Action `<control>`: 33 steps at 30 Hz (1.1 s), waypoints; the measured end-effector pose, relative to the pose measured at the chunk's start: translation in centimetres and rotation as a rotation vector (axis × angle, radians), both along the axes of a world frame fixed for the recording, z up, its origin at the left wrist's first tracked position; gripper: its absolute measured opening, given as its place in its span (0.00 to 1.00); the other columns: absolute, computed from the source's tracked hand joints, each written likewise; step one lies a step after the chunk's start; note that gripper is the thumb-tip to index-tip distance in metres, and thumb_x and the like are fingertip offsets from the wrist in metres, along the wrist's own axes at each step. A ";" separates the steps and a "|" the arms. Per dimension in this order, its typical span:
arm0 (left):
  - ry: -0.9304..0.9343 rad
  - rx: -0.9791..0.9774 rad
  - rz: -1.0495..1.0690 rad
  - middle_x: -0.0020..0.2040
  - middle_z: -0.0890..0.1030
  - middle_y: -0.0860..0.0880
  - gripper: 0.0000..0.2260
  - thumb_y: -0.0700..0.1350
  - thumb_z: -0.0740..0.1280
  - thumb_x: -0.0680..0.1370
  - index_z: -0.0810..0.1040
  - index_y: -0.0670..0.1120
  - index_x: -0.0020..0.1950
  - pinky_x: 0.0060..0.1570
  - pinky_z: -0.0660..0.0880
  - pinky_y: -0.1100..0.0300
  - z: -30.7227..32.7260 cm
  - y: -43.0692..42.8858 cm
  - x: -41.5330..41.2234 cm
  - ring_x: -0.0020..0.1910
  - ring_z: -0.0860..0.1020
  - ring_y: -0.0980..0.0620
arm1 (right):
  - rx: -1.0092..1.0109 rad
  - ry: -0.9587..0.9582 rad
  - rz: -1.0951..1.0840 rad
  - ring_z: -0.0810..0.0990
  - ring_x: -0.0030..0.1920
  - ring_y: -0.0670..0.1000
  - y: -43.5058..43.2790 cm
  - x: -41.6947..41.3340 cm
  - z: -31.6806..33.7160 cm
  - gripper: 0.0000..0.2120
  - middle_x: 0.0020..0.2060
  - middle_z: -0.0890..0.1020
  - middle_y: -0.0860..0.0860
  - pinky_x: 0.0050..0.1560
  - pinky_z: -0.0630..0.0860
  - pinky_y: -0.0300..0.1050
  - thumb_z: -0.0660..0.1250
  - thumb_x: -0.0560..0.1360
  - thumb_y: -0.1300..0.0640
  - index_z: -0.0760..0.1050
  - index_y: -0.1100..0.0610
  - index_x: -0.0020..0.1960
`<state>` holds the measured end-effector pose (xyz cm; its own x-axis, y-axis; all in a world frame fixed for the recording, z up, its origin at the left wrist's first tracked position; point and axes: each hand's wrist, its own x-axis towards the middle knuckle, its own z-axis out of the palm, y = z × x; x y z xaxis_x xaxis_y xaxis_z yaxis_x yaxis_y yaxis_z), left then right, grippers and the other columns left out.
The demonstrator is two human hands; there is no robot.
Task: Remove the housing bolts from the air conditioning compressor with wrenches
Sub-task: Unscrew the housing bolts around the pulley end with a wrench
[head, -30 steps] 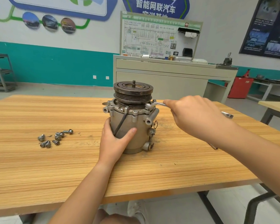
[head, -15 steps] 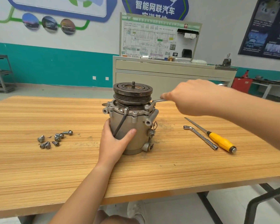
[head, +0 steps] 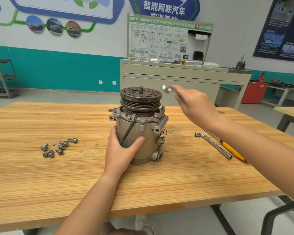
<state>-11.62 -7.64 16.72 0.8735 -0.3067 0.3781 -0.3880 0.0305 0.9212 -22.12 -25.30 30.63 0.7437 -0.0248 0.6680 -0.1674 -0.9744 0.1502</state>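
Right hand [head: 197,106] has lifted its gripped wrench [head: 167,89] off the compressor [head: 148,131]; left hand [head: 120,150] clasps the body. Mid-loosening, I judge: next, reseat squarely on a flange bolt [head: 163,108].

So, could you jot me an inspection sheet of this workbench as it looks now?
Surface: wooden table, dark smudges right of the compressor.
Job's things: compressor upright; loose bolts lying to its left; blurred wrench in the air beside the pulley; L-shaped wrench lying to the right.
Clutter: yellow-handled screwdriver beside the L-shaped wrench.
Hands: left hand grips the compressor body; right hand holds the wrench.
Cables: black lead down the compressor's side.
Surroundings: cabinet with wiring-diagram board, shelf rack, red bin.
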 end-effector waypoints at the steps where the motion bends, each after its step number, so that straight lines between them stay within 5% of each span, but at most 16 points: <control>1: -0.001 -0.002 -0.001 0.64 0.71 0.55 0.39 0.56 0.75 0.67 0.61 0.53 0.73 0.57 0.68 0.60 0.0 0.0 0.0 0.62 0.70 0.55 | 0.056 -0.070 0.055 0.77 0.44 0.59 0.4 -0.9 0.1 0.17 0.42 0.80 0.59 0.42 0.73 0.53 0.56 0.80 0.59 0.68 0.61 0.67; 10: -0.002 -0.013 -0.001 0.60 0.70 0.59 0.35 0.56 0.75 0.67 0.61 0.59 0.68 0.53 0.66 0.66 0.1 0.0 -0.1 0.61 0.70 0.57 | -0.019 0.204 -0.188 0.77 0.45 0.59 4.1 -6.3 0.5 0.18 0.45 0.79 0.51 0.35 0.68 0.46 0.51 0.80 0.52 0.61 0.42 0.69; 17: -0.002 -0.002 0.001 0.64 0.70 0.56 0.38 0.54 0.75 0.68 0.61 0.52 0.73 0.60 0.67 0.59 0.1 0.0 0.0 0.64 0.70 0.55 | -0.253 0.395 -0.406 0.63 0.28 0.52 8.0 -5.9 1.1 0.23 0.30 0.66 0.49 0.23 0.53 0.42 0.54 0.76 0.66 0.59 0.57 0.69; 19: -0.004 0.001 0.007 0.64 0.70 0.56 0.39 0.54 0.75 0.68 0.61 0.51 0.74 0.60 0.67 0.59 0.1 -0.1 -0.1 0.63 0.69 0.56 | -0.284 0.438 -0.400 0.72 0.34 0.52 9.5 -5.6 0.7 0.26 0.42 0.75 0.54 0.24 0.55 0.42 0.53 0.75 0.68 0.53 0.65 0.72; 22: -0.006 -0.002 0.012 0.62 0.69 0.58 0.39 0.55 0.75 0.67 0.60 0.52 0.74 0.57 0.65 0.62 0.1 -0.1 -0.1 0.61 0.69 0.58 | -0.301 0.467 -0.371 0.78 0.44 0.57 10.5 -5.5 0.0 0.26 0.55 0.73 0.62 0.25 0.56 0.43 0.50 0.76 0.69 0.48 0.70 0.72; 25: 0.002 -0.002 0.008 0.62 0.70 0.58 0.39 0.55 0.75 0.67 0.61 0.52 0.73 0.58 0.66 0.61 0.1 -0.1 -0.1 0.62 0.70 0.56 | -0.399 0.485 -0.376 0.75 0.34 0.53 8.9 -5.6 0.4 0.25 0.42 0.75 0.56 0.23 0.57 0.42 0.52 0.76 0.69 0.51 0.67 0.72; 27: 0.006 0.000 0.001 0.63 0.71 0.56 0.39 0.56 0.75 0.66 0.61 0.52 0.73 0.60 0.68 0.58 0.1 -0.1 0.0 0.63 0.71 0.54 | -0.429 0.471 -0.390 0.63 0.26 0.50 7.4 -5.4 1.4 0.21 0.29 0.65 0.49 0.22 0.54 0.42 0.53 0.77 0.66 0.59 0.62 0.69; 31: 0.013 0.013 0.010 0.64 0.69 0.57 0.41 0.58 0.74 0.66 0.59 0.51 0.74 0.58 0.67 0.60 -0.1 -0.2 0.0 0.64 0.70 0.55 | -0.508 0.419 -0.392 0.58 0.24 0.48 4.3 -3.5 3.2 0.18 0.26 0.62 0.48 0.23 0.53 0.39 0.56 0.75 0.66 0.69 0.53 0.62; 33: 0.013 0.016 0.017 0.65 0.69 0.56 0.42 0.58 0.74 0.65 0.59 0.51 0.75 0.58 0.66 0.60 -0.1 -0.2 0.1 0.64 0.69 0.55 | -0.502 0.396 -0.347 0.64 0.25 0.49 2.9 -1.8 3.4 0.16 0.26 0.65 0.48 0.28 0.63 0.41 0.57 0.75 0.66 0.72 0.54 0.59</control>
<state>-11.57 -7.85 16.61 0.8833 -0.2978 0.3621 -0.3768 0.0089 0.9263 -23.97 -22.39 34.01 0.9369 -0.0643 0.3435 -0.2950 -0.6724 0.6789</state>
